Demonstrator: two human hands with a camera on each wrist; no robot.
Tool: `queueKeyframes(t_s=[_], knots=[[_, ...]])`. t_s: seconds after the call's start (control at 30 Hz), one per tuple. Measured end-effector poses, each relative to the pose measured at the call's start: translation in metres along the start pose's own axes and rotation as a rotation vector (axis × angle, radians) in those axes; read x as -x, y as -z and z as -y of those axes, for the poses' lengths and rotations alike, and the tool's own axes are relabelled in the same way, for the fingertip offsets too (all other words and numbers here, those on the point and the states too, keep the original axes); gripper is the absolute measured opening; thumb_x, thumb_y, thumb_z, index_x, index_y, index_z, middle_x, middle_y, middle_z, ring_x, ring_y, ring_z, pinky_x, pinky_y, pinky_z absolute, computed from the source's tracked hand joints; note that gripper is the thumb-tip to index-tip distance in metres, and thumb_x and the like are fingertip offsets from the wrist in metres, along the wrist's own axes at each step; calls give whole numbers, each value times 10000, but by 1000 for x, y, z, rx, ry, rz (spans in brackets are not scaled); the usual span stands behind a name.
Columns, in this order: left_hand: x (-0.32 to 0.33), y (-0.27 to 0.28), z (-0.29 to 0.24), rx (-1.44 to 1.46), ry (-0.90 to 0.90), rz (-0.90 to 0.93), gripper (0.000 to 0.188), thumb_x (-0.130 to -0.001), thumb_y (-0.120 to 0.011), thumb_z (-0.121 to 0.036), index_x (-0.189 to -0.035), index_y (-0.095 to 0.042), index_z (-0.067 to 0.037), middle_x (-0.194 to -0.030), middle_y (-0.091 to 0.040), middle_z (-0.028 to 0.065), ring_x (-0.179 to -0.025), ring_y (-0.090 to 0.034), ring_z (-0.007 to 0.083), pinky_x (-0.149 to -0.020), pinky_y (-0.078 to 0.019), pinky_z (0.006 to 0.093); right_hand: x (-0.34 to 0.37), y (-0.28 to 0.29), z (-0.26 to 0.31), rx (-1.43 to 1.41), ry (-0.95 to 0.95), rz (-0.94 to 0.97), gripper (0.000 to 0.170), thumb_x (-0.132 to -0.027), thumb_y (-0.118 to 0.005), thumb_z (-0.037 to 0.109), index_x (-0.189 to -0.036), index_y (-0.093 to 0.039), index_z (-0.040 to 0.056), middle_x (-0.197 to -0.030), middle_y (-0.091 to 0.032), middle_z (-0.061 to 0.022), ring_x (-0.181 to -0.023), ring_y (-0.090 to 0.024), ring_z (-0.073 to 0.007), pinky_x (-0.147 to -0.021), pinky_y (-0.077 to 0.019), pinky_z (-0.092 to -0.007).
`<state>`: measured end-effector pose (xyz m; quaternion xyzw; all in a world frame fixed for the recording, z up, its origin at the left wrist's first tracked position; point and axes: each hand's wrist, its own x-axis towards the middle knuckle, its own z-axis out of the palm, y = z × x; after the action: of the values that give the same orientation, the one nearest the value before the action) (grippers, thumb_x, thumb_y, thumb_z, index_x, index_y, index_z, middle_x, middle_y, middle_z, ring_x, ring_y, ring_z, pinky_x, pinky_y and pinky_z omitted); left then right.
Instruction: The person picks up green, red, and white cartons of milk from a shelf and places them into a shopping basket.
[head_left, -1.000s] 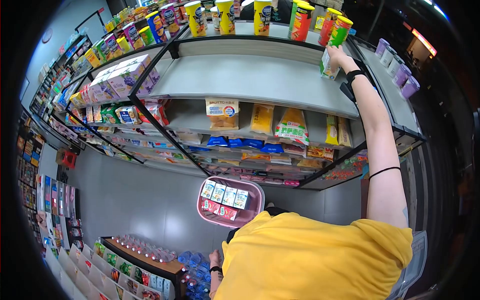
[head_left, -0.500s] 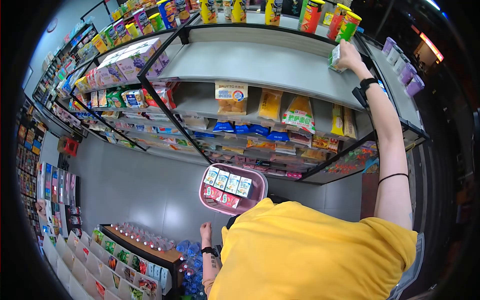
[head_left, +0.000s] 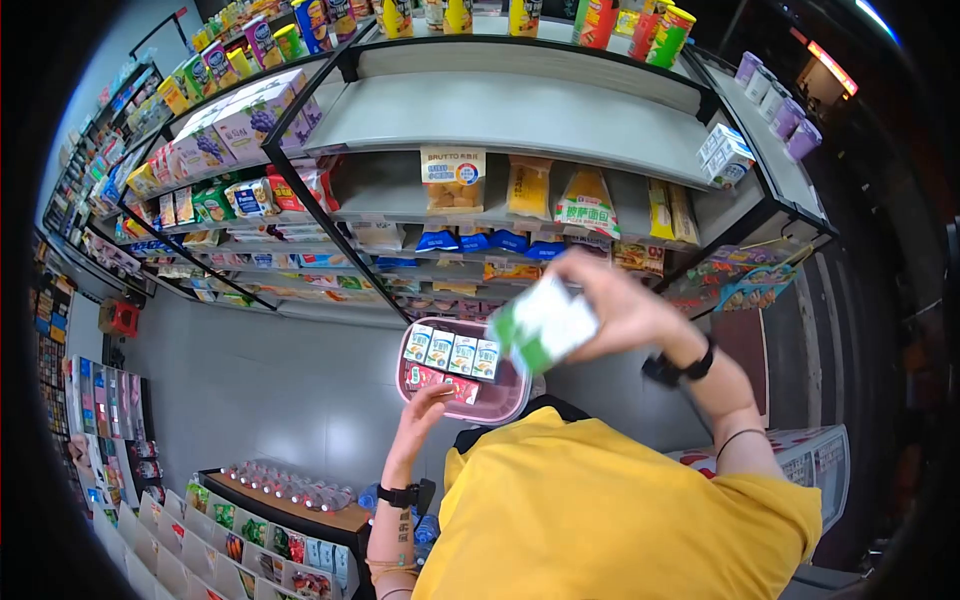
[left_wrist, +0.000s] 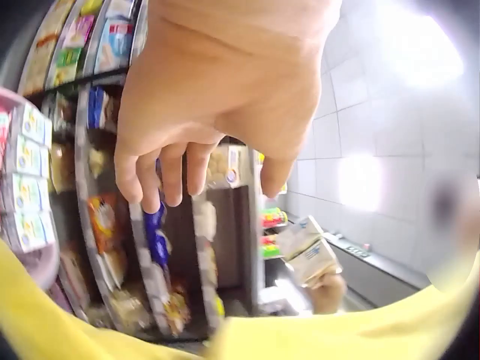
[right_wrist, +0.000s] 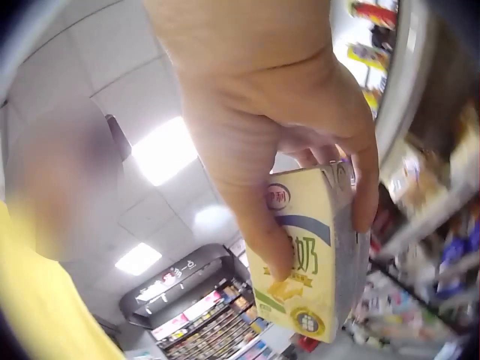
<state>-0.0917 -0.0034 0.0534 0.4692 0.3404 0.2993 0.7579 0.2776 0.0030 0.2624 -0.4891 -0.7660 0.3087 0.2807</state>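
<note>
In the head view my right hand [head_left: 625, 305] grips a white and green carton [head_left: 545, 322], held to the right of the pink basket [head_left: 510, 395]. Thumb and fingers pinch the printed carton [right_wrist: 300, 255] from both sides in the right wrist view. My left hand [head_left: 420, 420] is raised at the basket's near edge, holding nothing; its fingers hang relaxed in the left wrist view [left_wrist: 217, 112]. Inside the basket, several white cartons [head_left: 463, 355] stand in a row above red packs [head_left: 460, 390].
A white box [head_left: 725, 157] sits at the right end of the upper shelf [head_left: 500, 125]. Bagged bread [head_left: 453, 180] lies on the shelf below, and canisters [head_left: 668, 38] line the top. Bottles [head_left: 290, 487] stand on a low unit at the lower left.
My right hand has come down from the upper shelf's right end toward the basket, carrying the carton. My left hand has risen to the basket's edge.
</note>
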Motion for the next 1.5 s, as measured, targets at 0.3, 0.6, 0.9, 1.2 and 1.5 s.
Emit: queueKeyframes(t_s=[0.3, 0.6, 0.9, 1.2, 1.5], knots=[[-17, -41, 38, -126, 275, 636, 906, -753, -886, -264, -1466, -375, -39, -1348, -535, 82, -1263, -486, 168, -1073, -411, 326, 42, -176, -40, -308, -165, 429, 860, -532, -949, 297, -1249, -552, 35, -1165, -610, -152, -1102, -610, -301, -951, -491, -379], [13, -36, 108, 324, 362, 67, 712, -807, -834, -214, -1382, -491, 27, -1289, -620, 120, -1180, -596, 197, -1012, -479, 320, 86, -263, -124, -1122, -647, 176, 840, -713, -875, 26, -1393, -383, 58, -1329, -492, -144, -1292, -494, -230, -924, -556, -349], [15, -67, 119, 193, 265, -261, 723, -817, -831, -202, -1396, -448, 0, -1300, -596, 99, -1181, -580, 180, -1010, -475, 330, 62, -264, -152, -880, -525, 422, 842, -631, -902, 81, -1303, -404, -19, -1193, -575, -137, -1142, -585, -204, -927, -522, -348], [114, -3, 158, 316, 109, -871, 479, -843, -672, -56, -1288, -505, 1, -1141, -648, 81, -1017, -664, 187, -901, -547, 341, 8, -303, -185, -95, -422, 425, 910, -562, -884, 305, -1244, -432, -95, -1085, -653, -294, -1079, -650, -393, -909, -519, -425], [177, 50, 184, 597, 94, -995, 461, -891, -687, -49, -1298, -481, 16, -1166, -657, 183, -1057, -686, 315, -879, -593, 427, -81, -429, -192, 215, -347, 322, 796, -592, -840, 266, -1257, -530, -41, -1163, -564, -273, -1111, -579, -437, -960, -497, -457]])
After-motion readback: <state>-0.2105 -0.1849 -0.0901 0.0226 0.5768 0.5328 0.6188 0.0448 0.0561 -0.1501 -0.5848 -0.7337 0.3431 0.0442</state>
